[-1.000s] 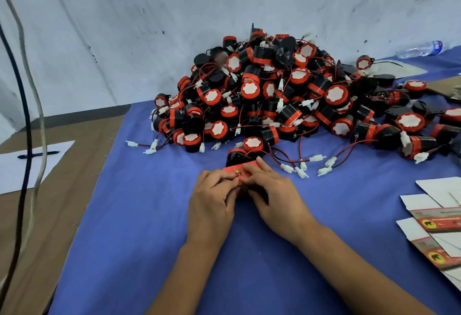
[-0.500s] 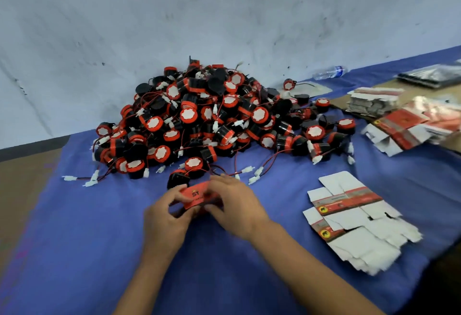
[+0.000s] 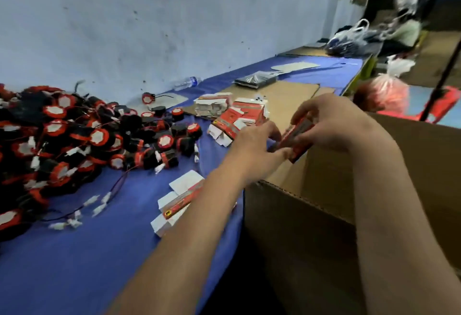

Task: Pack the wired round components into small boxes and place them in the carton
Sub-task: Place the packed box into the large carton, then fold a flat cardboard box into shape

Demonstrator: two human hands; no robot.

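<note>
- I hold the small red box (image 3: 295, 137) between both hands, over the open carton's (image 3: 294, 205) near corner.
- My left hand (image 3: 257, 143) pinches one end; my right hand (image 3: 329, 122) curls over the other.
- The pile of round components (image 3: 74, 140) lies on the blue cloth (image 3: 99, 252).

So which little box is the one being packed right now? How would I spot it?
Find the big brown carton at the right end of the blue table. Just above its open top, the left hand and right hand meet around one small red box. Unlike the flat unfolded boxes lying on the cloth, it is folded up and held in the air.
</note>
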